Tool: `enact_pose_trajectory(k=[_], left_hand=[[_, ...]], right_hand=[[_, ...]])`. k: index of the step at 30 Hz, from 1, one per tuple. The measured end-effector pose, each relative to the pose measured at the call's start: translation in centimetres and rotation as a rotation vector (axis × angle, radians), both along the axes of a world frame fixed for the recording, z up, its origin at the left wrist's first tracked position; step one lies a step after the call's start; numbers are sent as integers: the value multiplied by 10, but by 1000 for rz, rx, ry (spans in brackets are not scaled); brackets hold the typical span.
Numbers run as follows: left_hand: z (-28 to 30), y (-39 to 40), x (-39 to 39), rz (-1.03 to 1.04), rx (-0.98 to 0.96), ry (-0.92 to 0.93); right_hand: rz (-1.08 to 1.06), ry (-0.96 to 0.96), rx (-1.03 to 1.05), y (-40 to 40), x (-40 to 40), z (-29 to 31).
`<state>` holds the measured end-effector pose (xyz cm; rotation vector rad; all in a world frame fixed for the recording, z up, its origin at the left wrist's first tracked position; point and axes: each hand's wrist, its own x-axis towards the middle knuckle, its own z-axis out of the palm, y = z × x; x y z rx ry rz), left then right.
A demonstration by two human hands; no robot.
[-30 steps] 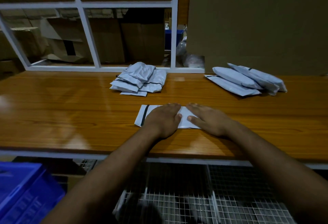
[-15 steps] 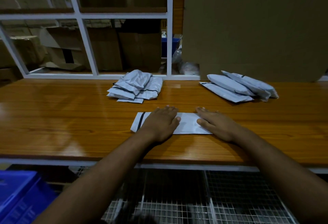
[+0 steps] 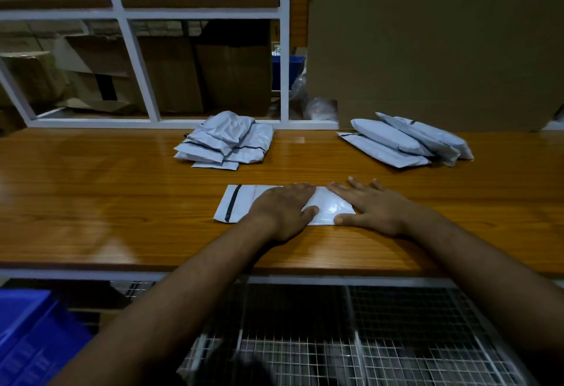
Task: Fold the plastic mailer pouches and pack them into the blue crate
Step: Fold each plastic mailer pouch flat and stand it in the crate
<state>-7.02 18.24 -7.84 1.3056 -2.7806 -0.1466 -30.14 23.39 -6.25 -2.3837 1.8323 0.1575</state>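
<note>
A white mailer pouch (image 3: 238,204) with a black strip near its left end lies flat on the wooden table (image 3: 91,190). My left hand (image 3: 283,210) presses flat on its middle. My right hand (image 3: 370,205) lies flat with spread fingers over its right end. A heap of folded pouches (image 3: 227,141) sits behind, and a second pile of longer pouches (image 3: 406,141) lies at the back right. A corner of the blue crate (image 3: 29,336) shows at the lower left, below the table's edge.
White shelf frames (image 3: 134,49) with cardboard boxes stand behind the table on the left. A big sheet of cardboard (image 3: 433,40) leans at the back right. A wire mesh shelf (image 3: 351,343) runs under the table's front edge.
My right hand has slid left along the pouch towards my left hand. The right part of the pouch, visible before, now lies under it. My left hand stays in place.
</note>
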Motion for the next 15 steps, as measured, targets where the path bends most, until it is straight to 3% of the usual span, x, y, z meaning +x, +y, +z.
enact_pose_trajectory(k=[5, 10, 13, 15], left_hand=[[19, 0, -7, 14, 41, -138], [12, 11, -19, 69, 25, 29], [2, 16, -20, 101, -10, 96], [-2, 14, -20, 94, -11, 138]], right_hand=[[-102, 12, 11, 4, 8, 8], [-268, -436, -143, -4, 37, 22], [-417, -880, -125, -15, 66, 14], [-523, -965, -199, -18, 82, 6]])
